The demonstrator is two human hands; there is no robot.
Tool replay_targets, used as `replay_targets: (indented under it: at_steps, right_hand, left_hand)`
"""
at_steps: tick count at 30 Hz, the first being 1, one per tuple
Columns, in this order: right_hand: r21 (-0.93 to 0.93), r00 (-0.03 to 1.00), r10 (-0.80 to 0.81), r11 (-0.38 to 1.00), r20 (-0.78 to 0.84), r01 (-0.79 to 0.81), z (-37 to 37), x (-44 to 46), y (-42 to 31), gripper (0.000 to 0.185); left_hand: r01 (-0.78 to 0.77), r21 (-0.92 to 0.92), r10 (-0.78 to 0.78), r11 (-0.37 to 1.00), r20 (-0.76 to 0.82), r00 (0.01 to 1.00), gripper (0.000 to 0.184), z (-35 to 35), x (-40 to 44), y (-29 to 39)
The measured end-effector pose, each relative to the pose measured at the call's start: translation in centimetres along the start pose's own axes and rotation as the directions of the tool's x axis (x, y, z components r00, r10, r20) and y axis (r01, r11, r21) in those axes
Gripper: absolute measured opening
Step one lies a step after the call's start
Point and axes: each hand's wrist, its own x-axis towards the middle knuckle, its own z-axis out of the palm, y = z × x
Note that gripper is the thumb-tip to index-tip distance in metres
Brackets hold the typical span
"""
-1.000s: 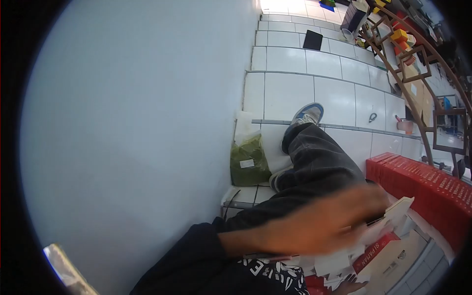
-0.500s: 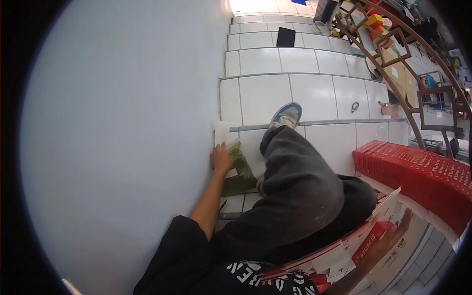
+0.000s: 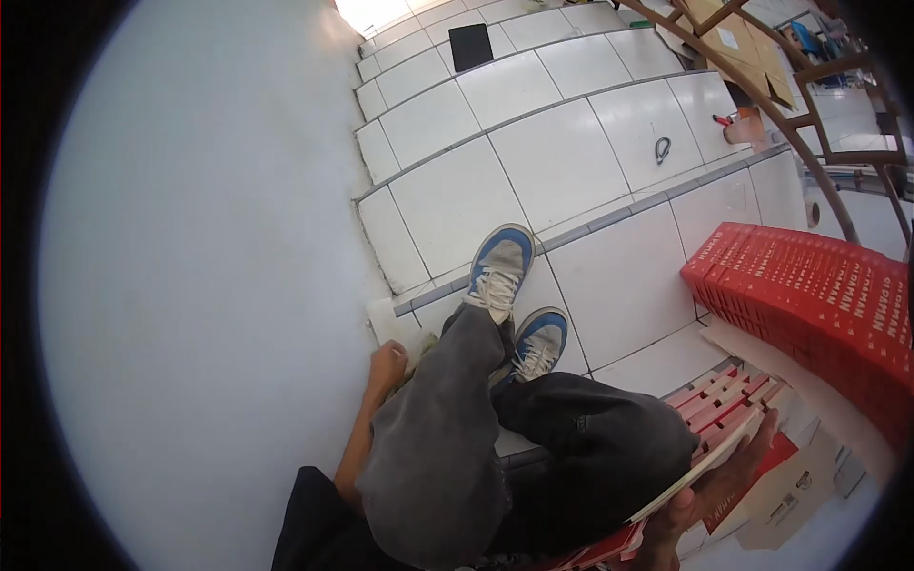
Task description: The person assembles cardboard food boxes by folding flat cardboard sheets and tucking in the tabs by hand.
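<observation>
My left hand (image 3: 388, 364) is beside the wall with its fingers curled, at the lower end of a white strip (image 3: 386, 322). What the fingers pinch is hidden. A sliver of a green plastic packet (image 3: 426, 344) shows between this hand and my knee, which covers the rest. At the lower right, my right hand (image 3: 709, 495) grips the edge of a stack of flat red-and-white cartons (image 3: 725, 398) against my leg, its thumb on the near side and fingers stretched along the edge. Another printed carton piece (image 3: 790, 500) lies beyond that hand.
A long row of red printed boxes (image 3: 809, 285) stands at the right. White tiled steps (image 3: 533, 181) rise ahead, bearing a black flat object (image 3: 470, 48), a dark loop (image 3: 662, 149) and a pinkish cup (image 3: 743, 128). A brown metal railing (image 3: 762, 95) borders the right; the wall (image 3: 209, 285) the left.
The view has turned and shifted. My left knee is raised and now covers most of the green packet. My left hand has curled its fingers; my right hand has come closer around the cartons.
</observation>
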Motion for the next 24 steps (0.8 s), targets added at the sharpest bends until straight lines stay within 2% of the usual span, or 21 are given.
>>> replay_targets:
  at_steps: [2, 3, 4, 6, 7, 9, 10, 12, 14, 15, 17, 19, 21, 23, 24]
  right_hand:
    - [-0.151, 1.0, -0.008, 0.988, 0.023, 0.011, 0.1, 1.0, 0.2, 0.092]
    - [-0.234, 0.999, -0.029, 0.972, 0.036, 0.037, 0.0, 1.5, 0.7, 0.095]
    - [-0.203, 1.0, 0.008, 0.979, 0.02, -0.004, 0.2, 1.5, 1.1, 0.097]
    - [-0.15, 0.995, 0.096, 0.984, -0.001, -0.096, 0.5, 1.5, 1.5, 0.101]
    - [-0.111, 0.992, 0.126, 0.986, -0.026, -0.129, 0.7, 1.8, 1.6, 0.102]
    - [-0.032, 0.982, 0.178, 0.983, -0.065, -0.18, 1.0, 2.3, 1.7, 0.104]
    - [-0.012, 0.982, 0.18, 0.983, -0.063, -0.181, 1.1, 2.5, 2.1, 0.103]
    - [0.032, 0.983, 0.177, 0.984, -0.049, -0.175, 0.8, 2.9, 3.4, 0.103]
    - [-0.026, 0.982, 0.178, 0.983, -0.057, -0.18, 0.5, 3.2, 3.7, 0.103]
    - [-0.049, 0.982, 0.179, 0.982, -0.065, -0.182, 0.6, 3.4, 3.7, 0.102]
    - [0.057, 0.979, 0.194, 0.98, -0.067, -0.191, 1.1, 3.6, 4.1, 0.102]
    - [0.092, 0.982, 0.169, 0.983, -0.084, -0.162, 1.3, 3.4, 5.3, 0.1]
    - [0.07, 0.98, 0.178, 0.982, -0.084, -0.172, 1.5, 3.5, 4.5, 0.099]
    - [0.052, 0.973, 0.218, 0.975, -0.069, -0.215, 1.8, 3.7, 3.1, 0.099]
    - [0.049, 0.967, 0.249, 0.968, -0.058, -0.247, 2.2, 3.9, 2.2, 0.099]
  left_hand:
    - [0.126, -0.034, -0.128, 0.991, -0.058, 0.99, 0.034, -0.5, -1.8, 1.4]
    - [0.134, -0.047, -0.137, 0.99, -0.064, 0.989, 0.034, -0.5, -2.5, 1.8]
    - [0.14, -0.058, -0.143, 0.988, -0.067, 0.987, 0.035, -0.7, -3.4, 2.6]
    - [0.161, -0.162, -0.135, 0.974, 0.16, 0.978, 0.038, -2.2, -5.9, 4.2]
    - [0.135, -0.294, -0.038, 0.946, 0.313, 0.949, 0.034, -2.4, -7.0, 3.6]
    - [0.151, -0.385, 0.056, 0.91, 0.476, 0.877, 0.026, -4.1, -9.1, 3.9]
    - [0.163, -0.352, 0.038, 0.922, 0.5, 0.865, 0.021, -5.5, -10.9, 5.2]
    - [0.203, -0.373, -0.003, 0.905, 0.473, 0.881, 0.012, -8.7, -14.6, 8.3]
    - [0.239, -0.471, -0.061, 0.849, 0.362, 0.93, 0.005, -13.1, -16.2, 12.0]
    - [0.222, -0.583, -0.065, 0.781, 0.278, 0.959, 0.005, -14.5, -16.0, 12.5]
    - [0.137, -0.771, -0.082, 0.622, 0.11, 0.991, 0.006, -17.2, -14.7, 13.5]
    - [-0.044, -0.875, -0.187, 0.483, -0.151, 0.971, 0.015, -17.6, -11.5, 16.0]
    - [-0.15, -0.941, -0.14, 0.302, -0.199, 0.97, 0.024, -17.1, -7.1, 17.4]
    - [-0.196, -0.954, -0.183, 0.225, -0.239, 0.954, 0.024, -16.0, -1.2, 14.6]
    - [-0.26, -0.933, -0.215, 0.249, -0.315, 0.925, 0.023, -15.2, 2.1, 12.9]
